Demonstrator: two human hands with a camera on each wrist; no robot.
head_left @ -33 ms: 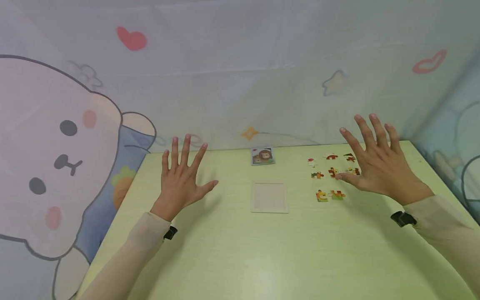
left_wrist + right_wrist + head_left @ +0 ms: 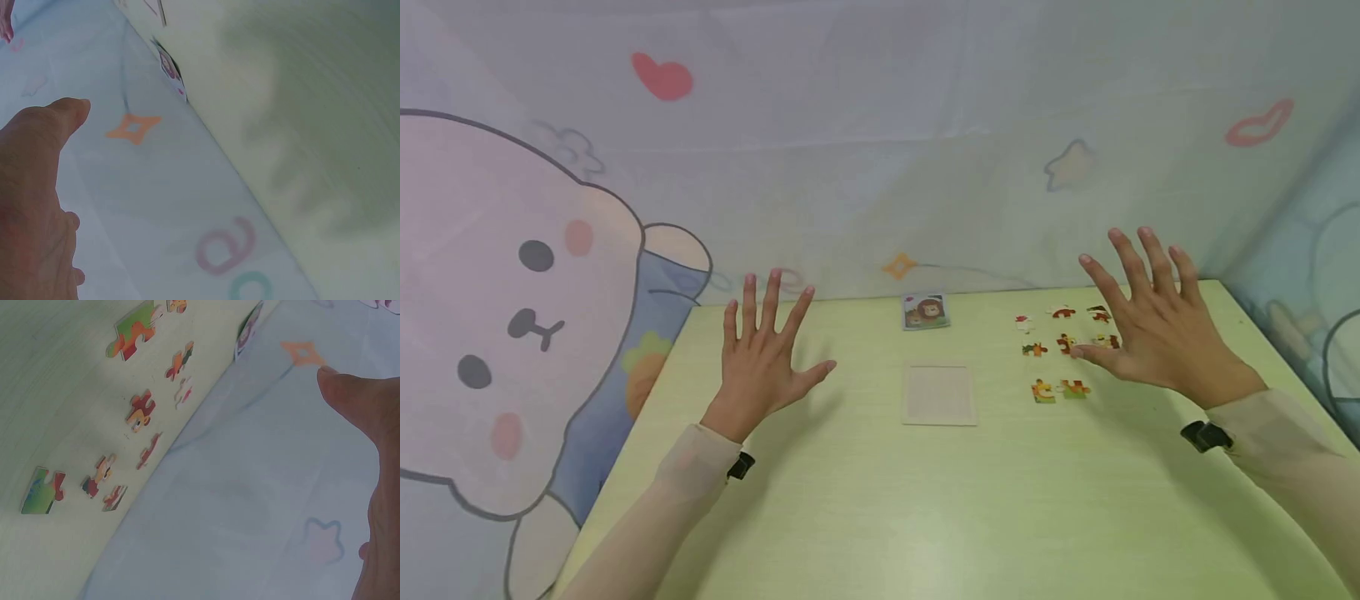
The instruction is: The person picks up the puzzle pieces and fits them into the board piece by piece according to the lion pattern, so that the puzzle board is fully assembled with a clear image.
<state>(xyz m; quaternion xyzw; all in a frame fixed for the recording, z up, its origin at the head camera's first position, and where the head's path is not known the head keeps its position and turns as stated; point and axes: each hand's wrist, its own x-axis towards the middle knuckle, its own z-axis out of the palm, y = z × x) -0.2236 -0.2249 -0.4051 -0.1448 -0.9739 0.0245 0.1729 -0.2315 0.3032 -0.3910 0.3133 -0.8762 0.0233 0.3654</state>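
My left hand (image 2: pixel 758 371) hovers over the left part of the table, fingers spread and holding nothing. On the right, my right hand (image 2: pixel 1172 342) is likewise raised with splayed fingers and nothing in it. Its thumb overlaps a group of jigsaw puzzle pieces (image 2: pixel 1074 389) lying apart on the table. The right wrist view shows a green-and-red corner piece (image 2: pixel 39 495), hidden behind the hand in the head view, and a bear-face piece (image 2: pixel 140 412). Between the hands lies a pale square puzzle frame (image 2: pixel 940 422). Behind it is a small lion picture (image 2: pixel 925 312).
A pale green table (image 2: pixel 880 508) carries everything. At its back edge hangs a light cloth (image 2: pixel 850 167) printed with hearts and stars, with a large cartoon bear (image 2: pixel 580 333) on the left. A dark cable (image 2: pixel 1330 367) curves at the far right.
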